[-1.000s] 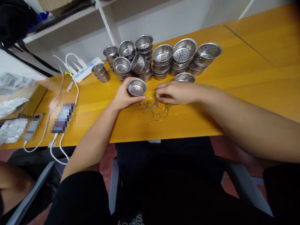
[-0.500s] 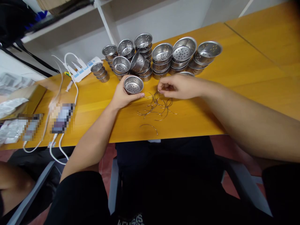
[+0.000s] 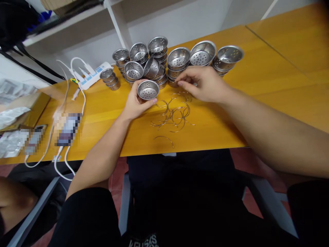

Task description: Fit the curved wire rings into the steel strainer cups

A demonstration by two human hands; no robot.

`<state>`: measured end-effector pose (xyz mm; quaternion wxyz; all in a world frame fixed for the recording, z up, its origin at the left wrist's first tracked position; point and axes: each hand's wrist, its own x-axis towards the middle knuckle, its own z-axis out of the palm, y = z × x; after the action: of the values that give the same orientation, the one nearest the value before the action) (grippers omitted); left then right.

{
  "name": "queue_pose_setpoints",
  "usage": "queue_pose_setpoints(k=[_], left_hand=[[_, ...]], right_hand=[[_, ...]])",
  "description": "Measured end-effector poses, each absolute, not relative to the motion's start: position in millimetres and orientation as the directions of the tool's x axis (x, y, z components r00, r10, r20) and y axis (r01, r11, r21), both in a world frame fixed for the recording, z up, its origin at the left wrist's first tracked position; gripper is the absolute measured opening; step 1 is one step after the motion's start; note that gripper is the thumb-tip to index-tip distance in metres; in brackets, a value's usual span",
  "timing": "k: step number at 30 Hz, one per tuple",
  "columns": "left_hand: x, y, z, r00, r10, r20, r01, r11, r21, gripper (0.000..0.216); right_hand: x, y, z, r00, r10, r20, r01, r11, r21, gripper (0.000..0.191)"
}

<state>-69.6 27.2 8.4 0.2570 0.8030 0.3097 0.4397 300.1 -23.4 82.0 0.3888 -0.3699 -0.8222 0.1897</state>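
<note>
My left hand [image 3: 135,102] is closed around a small perforated metal cup [image 3: 148,90], tilted so its open top faces me, with the thumb along its near rim. Just right of it, my right hand [image 3: 199,83] is raised above the table, thumb and forefinger pinched on a thin wire, mostly hidden by the fingers. Below the right hand lies a loose pile of thin curved wires [image 3: 177,116]. One single curved wire [image 3: 166,138] lies apart, nearer the table's front edge.
Several stacks of perforated metal cups [image 3: 178,60] stand behind my hands, one cup lying on its side. To the left are a small cup stack [image 3: 110,79], a white power strip [image 3: 94,75], cables and a blurred phone [image 3: 69,130]. Another person's leg [image 3: 15,202] shows at lower left.
My right hand has risen from the wire pile and moved back and slightly right, fingers still pinched. The left hand's cup has shifted slightly upward and right.
</note>
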Motion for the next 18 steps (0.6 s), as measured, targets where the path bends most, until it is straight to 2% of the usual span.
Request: queue_pose_setpoints(k=[5, 9, 11, 14, 16, 18], left_hand=[[-62.8, 19.5, 10.8, 0.404, 0.745, 0.531, 0.269, -0.651, 0.71, 0.124], [-57.3, 15.9, 7.2, 0.4, 0.731, 0.553, 0.256, -0.669, 0.698, 0.118], [-54.4, 15.1, 4.7, 0.399, 0.733, 0.551, 0.262, -0.667, 0.698, 0.117], [-50.1, 13.5, 2.6, 0.406, 0.751, 0.521, 0.309, -0.649, 0.695, 0.123], [-47.9, 12.2, 2.5, 0.406, 0.745, 0.529, 0.309, -0.656, 0.688, 0.126], [-46.4, 10.9, 2.9, 0.399, 0.737, 0.546, 0.293, -0.667, 0.685, 0.126]], right_hand=[[299.5, -22.8, 88.6, -0.275, 0.793, 0.544, 0.389, 0.609, -0.691, 0.058], [289.7, -34.3, 112.6, -0.239, 0.77, 0.591, 0.334, 0.637, -0.695, 0.071], [280.7, -41.3, 127.9, -0.27, 0.762, 0.589, 0.318, 0.648, -0.692, 0.068], [263.3, -45.9, 144.0, -0.306, 0.761, 0.572, 0.32, 0.648, -0.691, 0.052], [250.6, -43.2, 144.4, -0.346, 0.781, 0.521, 0.345, 0.622, -0.703, 0.04], [238.7, -37.2, 135.5, -0.376, 0.801, 0.465, 0.384, 0.592, -0.709, 0.036]])
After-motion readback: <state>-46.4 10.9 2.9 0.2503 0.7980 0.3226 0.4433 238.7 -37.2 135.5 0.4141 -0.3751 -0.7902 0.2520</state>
